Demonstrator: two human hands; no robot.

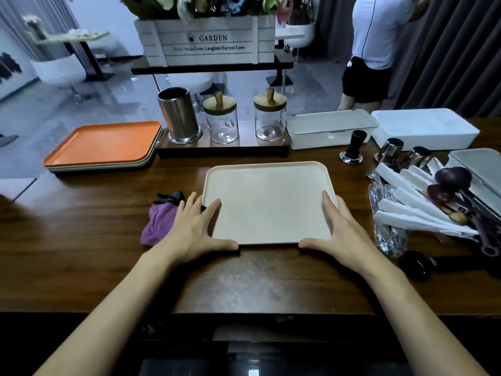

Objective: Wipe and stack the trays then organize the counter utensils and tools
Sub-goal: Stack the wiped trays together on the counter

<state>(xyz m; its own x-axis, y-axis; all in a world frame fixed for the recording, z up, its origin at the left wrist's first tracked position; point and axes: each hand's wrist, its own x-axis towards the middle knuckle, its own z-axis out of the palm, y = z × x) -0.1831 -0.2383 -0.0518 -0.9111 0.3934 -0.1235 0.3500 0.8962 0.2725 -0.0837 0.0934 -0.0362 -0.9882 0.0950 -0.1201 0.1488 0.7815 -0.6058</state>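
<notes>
A cream tray [268,199] lies flat on the wooden counter in front of me. My left hand [196,226] rests on its near left corner, fingers straight over the rim and thumb along the near edge. My right hand [343,226] mirrors it on the near right corner. A purple cloth [158,222] lies crumpled just left of my left hand. At the far left sits a stack of trays [105,143] with an orange one on top. A heap of utensils [423,204], white-handled tools and dark spoons, lies at the right.
Behind the tray a wooden rack [222,150] holds a steel canister [177,115] and two glass jars [221,120]. White lidded boxes [328,127] and a tamper [352,147] stand at the back right. A person [376,50] stands beyond the counter.
</notes>
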